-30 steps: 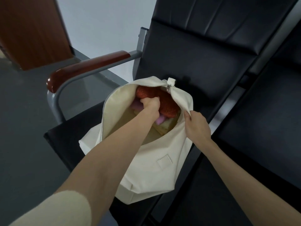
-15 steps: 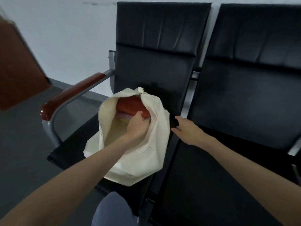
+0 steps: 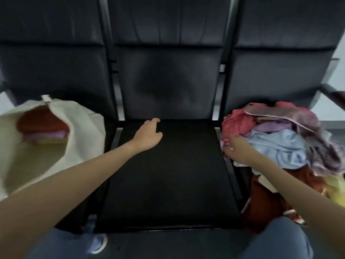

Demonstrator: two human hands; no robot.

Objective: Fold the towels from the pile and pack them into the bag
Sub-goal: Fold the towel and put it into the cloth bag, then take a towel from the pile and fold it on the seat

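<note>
A cream bag (image 3: 82,124) stands open on the left seat, with an orange-red towel (image 3: 41,122) and a pink one under it showing inside. The towel pile (image 3: 280,144) fills the right seat: pink, lilac, light blue, mauve, rust and yellow cloths. My left hand (image 3: 149,135) hovers over the back of the middle seat, fingers loosely curled, holding nothing. My right hand (image 3: 238,150) touches the left edge of the pile, fingers on pink cloth; the blur hides whether they pinch it.
The black middle seat (image 3: 168,180) lies between the bag and the pile. Black backrests (image 3: 168,71) rise behind all three seats. An armrest (image 3: 334,96) sticks out at the far right. My knees in blue trousers (image 3: 276,240) are at the bottom.
My left hand has come out of the bag and moved over the middle seat. My right hand has moved right onto the towel pile. The view has swung right.
</note>
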